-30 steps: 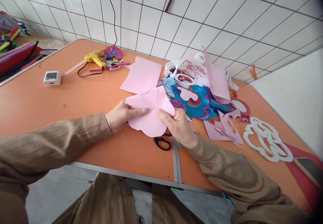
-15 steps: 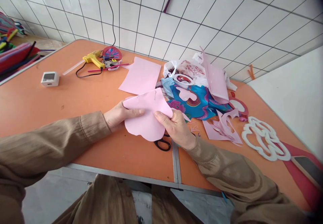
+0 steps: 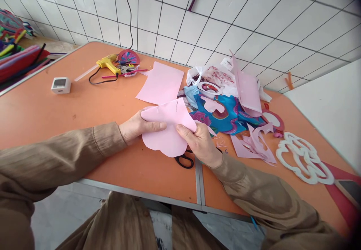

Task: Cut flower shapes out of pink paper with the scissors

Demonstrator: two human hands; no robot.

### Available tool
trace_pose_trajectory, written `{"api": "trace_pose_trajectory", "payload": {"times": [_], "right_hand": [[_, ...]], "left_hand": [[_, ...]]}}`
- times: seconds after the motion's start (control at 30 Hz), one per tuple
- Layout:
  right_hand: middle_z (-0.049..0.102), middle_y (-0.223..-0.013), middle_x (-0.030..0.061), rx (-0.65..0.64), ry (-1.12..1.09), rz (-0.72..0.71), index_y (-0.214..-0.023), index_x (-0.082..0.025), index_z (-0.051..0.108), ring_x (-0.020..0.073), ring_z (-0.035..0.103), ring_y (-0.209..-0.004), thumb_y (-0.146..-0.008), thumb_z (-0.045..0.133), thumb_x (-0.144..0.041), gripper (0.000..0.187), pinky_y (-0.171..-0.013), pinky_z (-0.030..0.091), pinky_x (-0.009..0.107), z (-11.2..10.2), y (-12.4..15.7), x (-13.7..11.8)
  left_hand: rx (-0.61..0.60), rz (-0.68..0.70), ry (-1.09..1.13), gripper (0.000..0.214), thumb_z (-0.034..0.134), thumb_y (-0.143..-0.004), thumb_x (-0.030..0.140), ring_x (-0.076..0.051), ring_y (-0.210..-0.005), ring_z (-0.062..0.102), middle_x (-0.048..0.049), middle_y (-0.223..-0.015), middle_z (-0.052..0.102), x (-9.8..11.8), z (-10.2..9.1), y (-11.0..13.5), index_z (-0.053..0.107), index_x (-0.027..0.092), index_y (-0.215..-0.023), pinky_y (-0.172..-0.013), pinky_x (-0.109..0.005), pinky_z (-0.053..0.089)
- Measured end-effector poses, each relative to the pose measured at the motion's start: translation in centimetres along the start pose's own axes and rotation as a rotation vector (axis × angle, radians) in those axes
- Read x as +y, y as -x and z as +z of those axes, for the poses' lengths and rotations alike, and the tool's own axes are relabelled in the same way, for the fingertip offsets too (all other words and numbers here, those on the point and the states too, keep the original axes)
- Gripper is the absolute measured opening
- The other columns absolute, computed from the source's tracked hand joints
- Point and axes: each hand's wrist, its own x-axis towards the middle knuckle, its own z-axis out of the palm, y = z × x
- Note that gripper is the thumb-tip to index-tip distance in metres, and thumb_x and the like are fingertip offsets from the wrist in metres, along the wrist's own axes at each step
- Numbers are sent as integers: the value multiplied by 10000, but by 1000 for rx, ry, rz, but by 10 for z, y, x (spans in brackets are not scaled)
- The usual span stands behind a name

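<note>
Between my two hands is a pink foam sheet [image 3: 165, 137], held over the front of the orange table. Its lower edge is cut in a wavy curve, and a short dark line shows near its top corner. My left hand [image 3: 134, 126] grips it from the left, thumb flat on top and fingers hidden beneath. From the right, my right hand [image 3: 203, 144] pinches its edge with the thumb above. Black-handled scissors [image 3: 184, 162] lie on the table just below the sheet, their blades mostly hidden. Behind it rests a larger pink sheet [image 3: 162, 82].
A yellow glue gun [image 3: 108, 65] with pliers beside it and a small white box [image 3: 61, 85] sit at back left. Right of my hands are a blue patterned bag [image 3: 225, 118], pink offcuts [image 3: 254, 144] and white cloud-shaped frames [image 3: 304, 158]. A tiled wall [image 3: 163, 24] borders the table.
The whole view has shifted slightly, so the table and objects appear a little further right. Both hands keep the same hold on the pink sheet.
</note>
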Motion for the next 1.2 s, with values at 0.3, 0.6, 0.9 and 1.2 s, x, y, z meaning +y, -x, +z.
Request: {"api": "trace_pose_trajectory", "payload": {"times": [0.3, 0.6, 0.9, 1.2], "right_hand": [[337, -579, -14, 28, 56, 17, -567, -213, 350, 113, 313, -564, -842, 580, -526, 476, -460, 280, 260, -1, 0, -2], [319, -572, -18, 22, 61, 0, -568, -214, 343, 106, 293, -550, -851, 566, -524, 475, -454, 256, 259, 0, 1, -3], [386, -593, -12, 8, -1, 2, -602, -196, 427, 113, 352, -561, -858, 583, -454, 396, -472, 307, 254, 2, 1, -2], [352, -580, -25, 21, -14, -3, -589, -192, 416, 97, 322, -543, -850, 603, -458, 417, -450, 277, 242, 2, 1, 0]], "left_hand": [[35, -13, 86, 400, 879, -657, 272, -271, -844, 719, -90, -939, 770, -3, 3, -2, 747, 131, -1007, -734, -363, 569], [63, -7, 105, 416, 890, -650, 278, -281, -873, 716, -101, -976, 761, -2, 8, 1, 730, 148, -1011, -779, -403, 568], [61, 8, 109, 385, 867, -682, 228, -246, -842, 714, -76, -929, 751, -4, 9, 1, 716, 163, -1030, -735, -353, 577], [53, 6, 76, 418, 863, -700, 252, -260, -902, 714, -109, -1012, 747, -3, 10, 2, 702, 135, -1068, -778, -363, 582]]}}
